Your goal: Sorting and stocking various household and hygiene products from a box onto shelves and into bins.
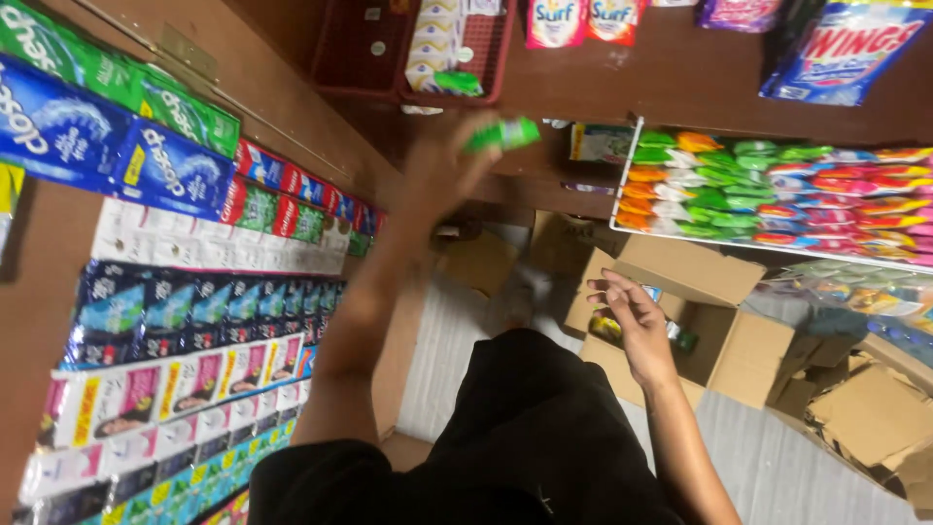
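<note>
Dark clothes (525,437) of the person fill the bottom of the view, closest to the camera. To the far left of the left hand (442,170), rows of toothpaste boxes (185,321) cover the wall. The left arm is stretched up and away from the body, almost straight, and the hand at its end is blurred. It pinches a small green packet (503,133) between thumb and fingers; the packet sticks out to the right of the fingertips, in the air and touching no shelf. Just above this hand is a red basket (452,97) with small boxes inside. As I judge it, the step in hand is carrying one packet at shelf height, and to set it down cleanly the hand would need to clear the basket rim first. Lower and to the right, the right hand (627,306) hangs over an open carton (680,267), palm turned inward, fingers loosely curled. It seems to grasp nothing, though I cannot tell this surely. Above and right of it lie coloured sachets (777,194) in rows.
</note>
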